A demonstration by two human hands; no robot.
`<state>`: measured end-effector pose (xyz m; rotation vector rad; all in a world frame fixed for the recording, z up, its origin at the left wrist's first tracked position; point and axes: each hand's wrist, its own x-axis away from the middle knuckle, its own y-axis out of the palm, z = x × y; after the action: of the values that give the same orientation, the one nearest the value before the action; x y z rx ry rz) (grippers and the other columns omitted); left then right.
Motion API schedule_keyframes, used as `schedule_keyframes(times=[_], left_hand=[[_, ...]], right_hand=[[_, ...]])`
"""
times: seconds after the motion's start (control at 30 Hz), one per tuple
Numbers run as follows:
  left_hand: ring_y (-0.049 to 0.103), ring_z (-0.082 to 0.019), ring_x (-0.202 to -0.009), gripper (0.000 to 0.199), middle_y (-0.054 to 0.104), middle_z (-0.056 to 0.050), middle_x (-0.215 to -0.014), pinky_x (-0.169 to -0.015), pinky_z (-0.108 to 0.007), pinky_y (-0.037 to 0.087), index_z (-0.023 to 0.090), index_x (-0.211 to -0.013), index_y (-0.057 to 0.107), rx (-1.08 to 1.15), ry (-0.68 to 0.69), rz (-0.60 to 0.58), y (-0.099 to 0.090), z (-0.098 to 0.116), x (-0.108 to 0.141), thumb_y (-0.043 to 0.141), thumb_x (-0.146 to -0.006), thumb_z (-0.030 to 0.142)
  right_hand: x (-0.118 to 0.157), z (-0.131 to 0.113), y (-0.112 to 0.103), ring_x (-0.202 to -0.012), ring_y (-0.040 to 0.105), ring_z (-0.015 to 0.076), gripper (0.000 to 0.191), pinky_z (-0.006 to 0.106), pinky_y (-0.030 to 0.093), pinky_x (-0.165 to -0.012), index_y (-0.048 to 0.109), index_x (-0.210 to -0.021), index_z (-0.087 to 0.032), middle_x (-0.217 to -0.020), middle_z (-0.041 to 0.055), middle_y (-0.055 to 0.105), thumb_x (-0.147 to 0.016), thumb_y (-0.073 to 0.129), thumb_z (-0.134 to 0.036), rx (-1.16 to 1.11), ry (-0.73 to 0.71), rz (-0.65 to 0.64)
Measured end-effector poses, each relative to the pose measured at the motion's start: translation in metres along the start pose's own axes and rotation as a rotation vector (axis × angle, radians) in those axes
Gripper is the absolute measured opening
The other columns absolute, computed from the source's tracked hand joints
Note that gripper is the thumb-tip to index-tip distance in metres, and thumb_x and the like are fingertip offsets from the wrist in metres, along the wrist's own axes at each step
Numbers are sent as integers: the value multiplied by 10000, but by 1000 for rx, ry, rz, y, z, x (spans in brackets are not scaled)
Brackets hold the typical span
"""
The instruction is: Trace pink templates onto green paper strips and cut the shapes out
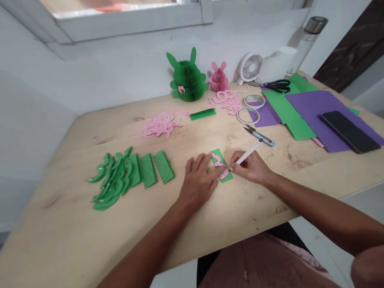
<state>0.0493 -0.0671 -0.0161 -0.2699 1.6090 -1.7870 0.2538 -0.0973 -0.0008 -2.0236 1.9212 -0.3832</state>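
My left hand (199, 182) lies with fingers spread, its fingertips pressing a wavy pink paper cutout (216, 160) onto a small green paper rectangle (227, 177). In my right hand (253, 167) is a white pen (249, 152), its tip down at the right edge of the pink cutout. To the left of my left hand lie several green paper rectangles (164, 167), some with drawn curves. A pile of curved green cutouts (112, 182) sits beside them. Part of the pink cutout is hidden under my left fingers.
Blue thread snips (264, 137), tape rolls (248, 116), black scissors (277, 85) and a phone (349, 131) lie to the right, with purple paper (327, 106). Pink scraps (160, 125) and a folded green strip (203, 114) lie behind. Green (189, 80) and pink (219, 78) paper figures stand near a fan (251, 67).
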Motion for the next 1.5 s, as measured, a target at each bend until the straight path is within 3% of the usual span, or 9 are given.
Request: schedule_keyframes(times=[1.5], left_hand=[[397,-323,-1243,340,476,-111,-1332,-999,-540,293,347,-1196,609,9,-10,-13,-1,0,0,477,-893,268]], right_hand=[[0,0,1,-467,419,72,55,203,304,-449,583,-668,-154,-538,-31,523,-711,549,-153,108,-29,23]])
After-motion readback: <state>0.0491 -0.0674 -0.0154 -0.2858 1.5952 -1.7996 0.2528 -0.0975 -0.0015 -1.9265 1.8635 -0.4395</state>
